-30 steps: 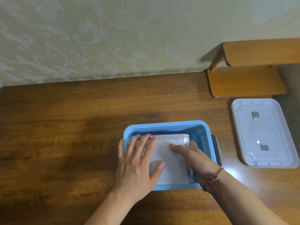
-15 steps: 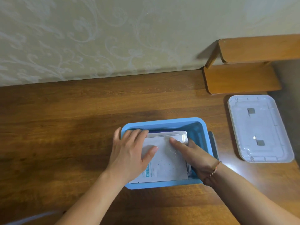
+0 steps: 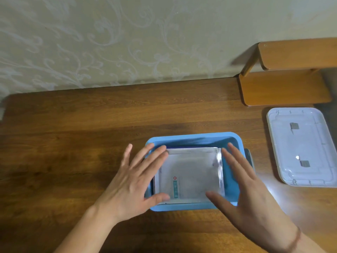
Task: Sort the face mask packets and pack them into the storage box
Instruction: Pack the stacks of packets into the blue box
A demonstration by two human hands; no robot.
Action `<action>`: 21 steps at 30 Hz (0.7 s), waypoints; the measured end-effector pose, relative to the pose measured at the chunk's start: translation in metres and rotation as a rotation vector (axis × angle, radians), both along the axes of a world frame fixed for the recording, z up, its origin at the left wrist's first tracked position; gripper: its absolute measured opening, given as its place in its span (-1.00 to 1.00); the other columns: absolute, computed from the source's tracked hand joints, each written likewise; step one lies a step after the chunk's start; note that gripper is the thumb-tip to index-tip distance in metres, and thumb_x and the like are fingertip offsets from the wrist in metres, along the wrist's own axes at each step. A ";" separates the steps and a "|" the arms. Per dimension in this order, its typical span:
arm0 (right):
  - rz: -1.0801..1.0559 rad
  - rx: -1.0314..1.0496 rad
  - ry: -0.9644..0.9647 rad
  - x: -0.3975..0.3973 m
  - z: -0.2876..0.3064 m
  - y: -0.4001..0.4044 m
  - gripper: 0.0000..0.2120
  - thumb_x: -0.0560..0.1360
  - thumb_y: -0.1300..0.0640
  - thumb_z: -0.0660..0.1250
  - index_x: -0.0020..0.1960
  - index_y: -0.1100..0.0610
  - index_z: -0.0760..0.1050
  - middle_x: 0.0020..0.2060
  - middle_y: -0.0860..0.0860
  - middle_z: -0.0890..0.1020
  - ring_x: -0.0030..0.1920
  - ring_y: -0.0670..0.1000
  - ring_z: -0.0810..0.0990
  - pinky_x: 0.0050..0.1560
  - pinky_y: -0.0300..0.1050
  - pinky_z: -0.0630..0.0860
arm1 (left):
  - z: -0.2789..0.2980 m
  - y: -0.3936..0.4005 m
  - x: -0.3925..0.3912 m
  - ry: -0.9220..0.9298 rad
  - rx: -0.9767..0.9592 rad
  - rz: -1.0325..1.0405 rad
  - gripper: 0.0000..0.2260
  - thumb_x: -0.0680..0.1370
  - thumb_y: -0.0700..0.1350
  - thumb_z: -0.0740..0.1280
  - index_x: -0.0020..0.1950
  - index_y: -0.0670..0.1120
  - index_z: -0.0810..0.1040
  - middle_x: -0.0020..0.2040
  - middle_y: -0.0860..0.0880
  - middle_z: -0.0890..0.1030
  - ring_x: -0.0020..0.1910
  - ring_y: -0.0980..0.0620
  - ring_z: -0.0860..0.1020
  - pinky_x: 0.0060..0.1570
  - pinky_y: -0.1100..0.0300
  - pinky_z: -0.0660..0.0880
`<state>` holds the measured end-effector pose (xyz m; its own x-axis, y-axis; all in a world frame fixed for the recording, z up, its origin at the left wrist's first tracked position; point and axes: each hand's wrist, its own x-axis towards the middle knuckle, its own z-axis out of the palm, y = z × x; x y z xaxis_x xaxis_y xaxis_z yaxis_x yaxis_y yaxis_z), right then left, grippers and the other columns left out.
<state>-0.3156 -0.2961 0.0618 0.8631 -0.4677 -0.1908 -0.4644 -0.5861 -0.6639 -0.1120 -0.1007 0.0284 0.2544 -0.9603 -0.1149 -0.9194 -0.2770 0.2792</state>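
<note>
Packets [image 3: 189, 174]: we count a flat stack lying inside the blue box [image 3: 193, 137], lower centre of the frame, the top one white with a red cross and a teal strip near its lower left corner. A silver edge shows along its top and right side, and something darker peeks out behind; how many lie beneath we cannot tell.

Left hand [image 3: 133, 181]: lower left of centre, fingers straight and spread, holding nothing. Its fingertips lie over the box's left rim and the stack's upper left corner, thumb near the stack's lower edge; whether they press or hover just above we cannot tell.

Right hand [image 3: 253, 196]: lower right of centre, fingers straight and apart, holding nothing, over the box's right side just beside the stack. A thin band sits on the wrist.

Lid [image 3: 302, 147]: clear-white, lying flat on the table [image 3: 73, 143] at the right edge, well apart from the box.

Shelf [image 3: 284, 73]: wooden, upper right, against the wall.

Progress, as we judge it: we see no loose packets on the table, so sorting and packing appear done or nearly so. Remaining: fetch the lid from the right and close the box, if closing is wanted.
</note>
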 end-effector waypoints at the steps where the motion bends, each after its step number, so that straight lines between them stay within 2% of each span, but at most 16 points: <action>1: 0.106 -0.152 -0.038 -0.001 -0.005 -0.004 -0.25 0.46 -0.28 0.30 0.54 -0.02 0.17 0.56 -0.13 0.11 0.55 -0.15 0.06 0.47 -0.32 0.06 | 0.001 0.001 0.001 -0.039 0.057 -0.027 -0.15 0.50 0.45 0.08 0.62 -0.04 0.03 0.63 0.06 -0.01 0.60 0.00 -0.04 0.48 -0.23 -0.17; 3: 0.345 -0.355 -0.036 0.005 -0.016 -0.014 -0.29 0.50 -0.25 0.23 0.53 0.07 0.22 0.56 0.00 0.16 0.57 0.04 0.06 0.47 -0.02 0.13 | 0.002 0.002 0.002 -0.094 0.175 -0.051 -0.10 0.47 0.48 0.04 0.63 -0.04 -0.03 0.63 0.06 -0.07 0.60 -0.01 -0.08 0.44 -0.27 -0.20; 4: 0.427 -0.381 0.000 0.008 -0.023 -0.020 -0.27 0.49 -0.26 0.19 0.54 0.09 0.21 0.56 0.02 0.16 0.57 0.07 0.05 0.45 0.05 0.12 | 0.003 0.002 0.002 -0.108 0.229 -0.051 -0.09 0.46 0.49 0.04 0.63 -0.05 -0.05 0.63 0.05 -0.07 0.60 -0.02 -0.09 0.43 -0.29 -0.22; 8: 0.521 -0.358 0.093 0.015 -0.042 -0.037 -0.21 0.50 -0.36 0.11 0.59 0.04 0.04 0.58 -0.04 0.07 0.57 -0.01 -0.03 0.51 0.06 0.09 | 0.006 -0.001 0.002 -0.098 0.342 -0.016 -0.07 0.41 0.48 0.03 0.63 -0.03 -0.05 0.63 0.06 -0.03 0.60 0.00 -0.12 0.42 -0.32 -0.29; 11: 0.554 -0.356 0.092 0.016 -0.048 -0.041 -0.19 0.52 -0.41 0.06 0.59 0.02 -0.01 0.58 -0.06 0.04 0.57 -0.04 -0.05 0.50 0.09 0.08 | 0.010 -0.004 0.001 -0.065 0.362 0.021 -0.05 0.39 0.47 0.12 0.63 0.01 -0.09 0.63 0.09 -0.06 0.60 0.01 -0.20 0.39 -0.33 -0.37; 15: 0.568 -0.389 0.106 0.018 -0.050 -0.042 -0.18 0.51 -0.44 0.04 0.59 0.04 0.02 0.57 -0.04 0.10 0.56 0.01 0.05 0.47 0.14 0.15 | 0.017 -0.007 -0.003 -0.009 0.341 0.050 -0.01 0.45 0.32 0.34 0.60 0.09 -0.28 0.58 0.19 -0.29 0.52 0.06 -0.44 0.33 -0.31 -0.50; 18: 0.571 -0.422 0.086 0.020 -0.050 -0.042 -0.17 0.50 -0.43 0.06 0.57 0.07 0.11 0.55 -0.01 0.17 0.54 0.05 0.13 0.45 0.13 0.18 | 0.025 -0.009 -0.004 0.025 0.372 0.087 -0.06 0.52 0.19 0.31 0.56 0.11 -0.39 0.55 0.20 -0.38 0.44 0.10 -0.56 0.34 -0.32 -0.52; 21: 0.579 -0.456 0.068 0.019 -0.052 -0.042 -0.14 0.47 -0.45 0.08 0.56 0.09 0.13 0.54 0.01 0.19 0.53 0.06 0.15 0.44 0.13 0.17 | 0.029 -0.013 -0.003 0.011 0.448 0.128 -0.04 0.51 0.22 0.29 0.54 0.09 -0.43 0.57 0.18 -0.36 0.44 0.05 -0.57 0.35 -0.34 -0.50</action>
<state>-0.2966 -0.3384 0.0099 0.9888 0.0133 -0.1485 -0.0286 -0.9607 -0.2762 -0.1145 -0.1136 0.0577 0.3640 -0.7766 -0.5142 -0.8678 -0.4833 0.1158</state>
